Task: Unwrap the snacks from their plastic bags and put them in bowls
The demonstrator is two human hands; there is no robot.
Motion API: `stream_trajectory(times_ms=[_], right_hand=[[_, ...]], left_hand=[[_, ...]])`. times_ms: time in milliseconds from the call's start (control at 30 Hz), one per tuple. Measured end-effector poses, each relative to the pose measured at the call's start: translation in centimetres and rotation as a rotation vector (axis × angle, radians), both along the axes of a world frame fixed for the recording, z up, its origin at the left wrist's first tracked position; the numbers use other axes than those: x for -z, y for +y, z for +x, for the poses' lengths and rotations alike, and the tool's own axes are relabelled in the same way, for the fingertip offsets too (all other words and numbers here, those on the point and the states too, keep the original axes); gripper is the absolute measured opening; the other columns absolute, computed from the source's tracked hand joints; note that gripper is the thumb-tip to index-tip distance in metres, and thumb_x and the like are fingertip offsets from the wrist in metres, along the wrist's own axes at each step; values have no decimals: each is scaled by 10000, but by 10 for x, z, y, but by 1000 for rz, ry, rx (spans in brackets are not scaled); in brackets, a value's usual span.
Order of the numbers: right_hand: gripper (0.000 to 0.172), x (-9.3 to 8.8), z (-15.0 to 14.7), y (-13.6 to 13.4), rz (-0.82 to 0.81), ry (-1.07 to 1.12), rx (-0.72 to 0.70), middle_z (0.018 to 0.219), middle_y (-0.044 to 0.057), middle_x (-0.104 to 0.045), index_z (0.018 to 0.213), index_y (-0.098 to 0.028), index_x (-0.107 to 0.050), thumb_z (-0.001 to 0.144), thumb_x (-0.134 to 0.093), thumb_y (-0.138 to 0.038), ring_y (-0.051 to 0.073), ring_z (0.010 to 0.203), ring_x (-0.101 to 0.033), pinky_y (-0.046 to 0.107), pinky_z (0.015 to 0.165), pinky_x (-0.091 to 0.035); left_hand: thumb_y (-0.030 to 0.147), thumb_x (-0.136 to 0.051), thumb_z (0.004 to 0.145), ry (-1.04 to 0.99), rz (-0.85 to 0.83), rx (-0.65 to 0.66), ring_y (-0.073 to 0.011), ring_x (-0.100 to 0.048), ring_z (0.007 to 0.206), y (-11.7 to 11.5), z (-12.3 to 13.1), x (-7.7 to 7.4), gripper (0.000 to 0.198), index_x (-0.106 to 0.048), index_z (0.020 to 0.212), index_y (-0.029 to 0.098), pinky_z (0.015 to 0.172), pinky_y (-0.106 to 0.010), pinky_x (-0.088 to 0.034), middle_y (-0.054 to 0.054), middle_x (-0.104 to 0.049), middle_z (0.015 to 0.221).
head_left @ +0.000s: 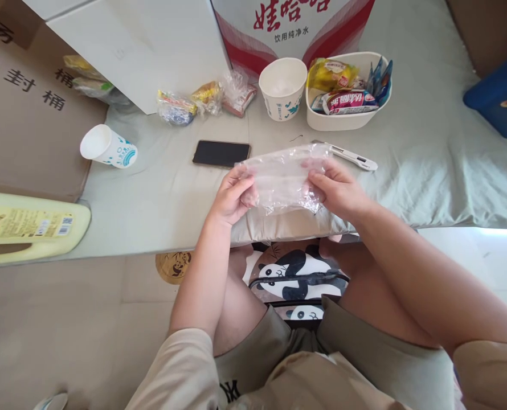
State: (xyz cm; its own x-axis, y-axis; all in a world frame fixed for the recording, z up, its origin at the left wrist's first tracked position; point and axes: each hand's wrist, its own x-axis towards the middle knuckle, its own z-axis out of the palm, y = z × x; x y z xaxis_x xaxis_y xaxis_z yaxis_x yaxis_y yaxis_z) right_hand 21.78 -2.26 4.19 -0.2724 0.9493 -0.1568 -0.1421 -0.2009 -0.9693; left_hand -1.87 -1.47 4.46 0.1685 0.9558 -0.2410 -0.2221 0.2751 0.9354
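A clear plastic bag (281,185) is stretched between my two hands above the front edge of the cloth-covered surface. My left hand (234,193) pinches its left end, thumb on top. At the other end my right hand (334,185) grips it the same way, with some fingers showing through the film. Just behind the bag lie a black phone (221,153) on the left and a white box cutter (356,156) on the right, its far end partly covered by the bag.
A paper cup (282,91) and a white basket of snack packs (343,122) stand at the back. Several wrapped packets (175,108) lie left of them. Another paper cup (108,147) lies tipped near a cardboard box (27,131). A yellow bottle (31,228) is at the left, a blue container (499,94) at the right.
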Motion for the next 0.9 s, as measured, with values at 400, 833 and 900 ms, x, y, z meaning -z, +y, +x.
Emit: stream_trajectory(times_ms=[400, 833, 900], right_hand=[[494, 17, -1, 9, -28, -217, 184, 701, -43, -587, 1062, -293, -556, 639, -804, -353, 178, 628, -566, 330, 605, -490], [361, 6, -26, -15, 373, -368, 88, 824, 26, -599, 898, -267, -547, 929, -512, -626, 213, 772, -563, 386, 752, -486], [354, 7, -31, -16, 397, -380, 96, 865, 37, -628, 916, -265, -576, 939, -507, -612, 215, 797, -582, 385, 769, -494]], left_hand=[[189, -761, 666, 305, 204, -138, -78, -564, 656, 10, 0, 20, 315, -559, 905, 227, 637, -225, -490, 33, -585, 826], [650, -824, 686, 118, 252, 48, -246, -680, 1111, -7, 43, 22, 629, -622, 1093, 214, 949, -367, -529, -91, -716, 1139], [688, -792, 701, 96, 268, 46, -232, -694, 1003, -8, 46, 19, 598, -669, 1033, 205, 874, -347, -536, -67, -735, 1011]])
